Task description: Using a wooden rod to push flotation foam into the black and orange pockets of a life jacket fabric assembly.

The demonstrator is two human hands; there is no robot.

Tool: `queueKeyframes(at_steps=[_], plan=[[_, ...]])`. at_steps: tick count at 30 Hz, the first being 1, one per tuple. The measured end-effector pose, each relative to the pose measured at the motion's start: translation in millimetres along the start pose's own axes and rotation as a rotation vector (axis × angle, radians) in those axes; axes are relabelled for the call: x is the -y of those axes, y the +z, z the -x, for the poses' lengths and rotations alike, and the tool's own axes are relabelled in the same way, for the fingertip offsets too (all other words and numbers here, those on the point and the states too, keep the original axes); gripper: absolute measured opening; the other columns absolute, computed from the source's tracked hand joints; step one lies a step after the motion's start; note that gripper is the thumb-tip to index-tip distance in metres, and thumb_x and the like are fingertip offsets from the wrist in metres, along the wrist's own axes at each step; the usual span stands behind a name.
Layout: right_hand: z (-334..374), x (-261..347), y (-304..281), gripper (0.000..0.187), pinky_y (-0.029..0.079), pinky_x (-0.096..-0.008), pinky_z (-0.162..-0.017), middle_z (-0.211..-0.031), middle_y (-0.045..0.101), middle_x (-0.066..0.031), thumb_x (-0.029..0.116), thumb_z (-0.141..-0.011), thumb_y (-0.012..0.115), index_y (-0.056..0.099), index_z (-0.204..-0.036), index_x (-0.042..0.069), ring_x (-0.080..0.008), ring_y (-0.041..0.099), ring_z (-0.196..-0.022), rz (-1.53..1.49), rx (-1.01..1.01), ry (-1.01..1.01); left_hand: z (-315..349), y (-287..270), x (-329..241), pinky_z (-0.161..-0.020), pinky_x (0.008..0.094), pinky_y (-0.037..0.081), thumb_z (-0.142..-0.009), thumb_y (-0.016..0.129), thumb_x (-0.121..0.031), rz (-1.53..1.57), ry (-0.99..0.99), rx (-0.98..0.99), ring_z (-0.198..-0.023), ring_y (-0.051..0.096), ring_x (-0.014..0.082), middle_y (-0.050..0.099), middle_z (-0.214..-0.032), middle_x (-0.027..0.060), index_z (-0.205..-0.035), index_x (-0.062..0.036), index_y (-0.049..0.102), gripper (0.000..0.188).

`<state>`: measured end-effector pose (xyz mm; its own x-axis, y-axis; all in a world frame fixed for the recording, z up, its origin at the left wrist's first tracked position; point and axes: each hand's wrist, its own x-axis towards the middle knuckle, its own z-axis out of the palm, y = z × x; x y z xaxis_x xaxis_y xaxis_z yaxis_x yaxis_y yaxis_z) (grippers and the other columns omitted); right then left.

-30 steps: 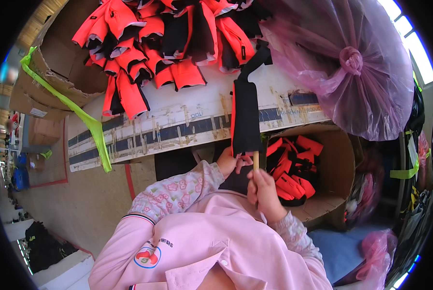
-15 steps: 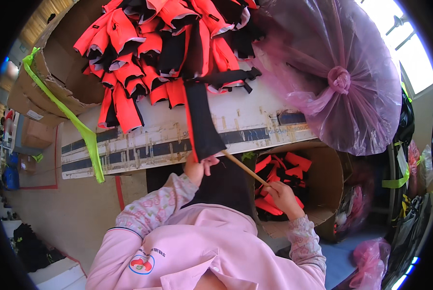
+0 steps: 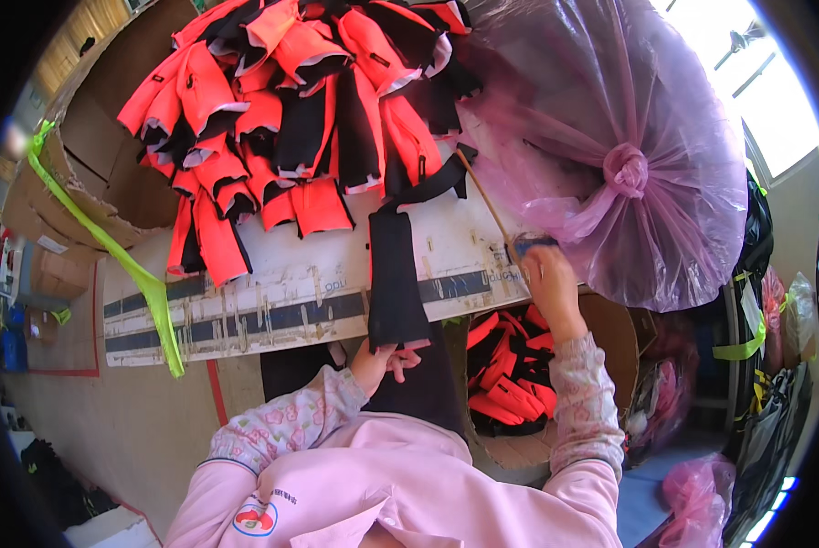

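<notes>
My left hand [image 3: 385, 363] grips the lower end of a black fabric piece [image 3: 396, 274], a narrow tube-like strip with a little orange at its hem. The piece hangs over the table's near edge, and a black strap [image 3: 432, 184] lies at its far end. My right hand [image 3: 548, 277] is to the right, low over the table, with its fingers closed at the near end of a thin wooden stick [image 3: 488, 201]. The stick slants away to the far left, its tip beside the strap. Beyond lies a heap of orange and black fabric pieces [image 3: 290, 119].
The white table [image 3: 336, 315] has worn tape strips. A knotted purple plastic bag [image 3: 665, 219] bulges at the right. Below it, a cardboard box [image 3: 610, 356] holds more orange pieces. A large carton [image 3: 108, 137] stands at the far left, with a lime-green strip [image 3: 153, 292] hanging near it.
My right hand has moved the stick up and away from the black piece's near end onto the table at right. My left hand has stayed at the piece's near end.
</notes>
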<state>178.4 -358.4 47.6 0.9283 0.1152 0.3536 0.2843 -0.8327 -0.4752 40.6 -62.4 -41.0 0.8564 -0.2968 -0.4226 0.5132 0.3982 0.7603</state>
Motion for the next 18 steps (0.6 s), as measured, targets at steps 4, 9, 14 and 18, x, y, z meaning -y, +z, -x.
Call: queueKeyframes(at_steps=[4,9,14,18], plan=[[-94,-17,2,0.014,0.046,-0.0386,-0.067,-0.083,0.06,-0.0179,0.01,-0.083,0.056,0.06,-0.091,0.001,-0.0342,0.059,-0.077,-0.125,-0.243,-0.119,7,-2,2,-0.07,0.0327,0.052,-0.093,0.046,-0.036,0.006,0.042,-0.009,-0.058,0.06,0.0178,0.064,-0.087,0.0159,-0.105,0.0015,0.055,0.04],[-162,-150,18,0.025,0.043,-0.0338,-0.077,-0.088,0.057,-0.0049,0.009,-0.083,0.056,0.056,-0.108,0.008,-0.0166,0.053,-0.083,-0.659,-0.175,0.651,3,-2,5,-0.068,0.0302,0.053,-0.095,0.041,-0.033,-0.079,0.022,0.02,-0.059,0.059,0.016,0.064,-0.095,0.0159,-0.108,0.001,0.055,0.039],[-179,-165,26,0.038,0.036,-0.0425,-0.091,-0.102,0.049,-0.0046,0.007,-0.083,0.055,0.044,-0.119,0.012,-0.0166,0.046,-0.096,-1.02,-0.36,0.845,6,-2,0,-0.065,0.0283,0.051,-0.094,0.042,-0.039,-0.161,0.025,0.044,-0.066,0.059,0.0152,0.063,-0.092,0.0138,-0.109,0.0004,0.056,0.044],[-177,-146,29,0.04,0.035,-0.0361,-0.088,-0.118,0.047,-0.0024,0.008,-0.082,0.056,0.047,-0.12,0.012,-0.0168,0.043,-0.105,-1.231,-0.36,0.649,2,-2,1,-0.068,0.0287,0.051,-0.094,0.041,-0.039,-0.138,0.011,0.044,-0.066,0.06,0.0152,0.063,-0.096,0.0145,-0.108,0.0011,0.056,0.045]])
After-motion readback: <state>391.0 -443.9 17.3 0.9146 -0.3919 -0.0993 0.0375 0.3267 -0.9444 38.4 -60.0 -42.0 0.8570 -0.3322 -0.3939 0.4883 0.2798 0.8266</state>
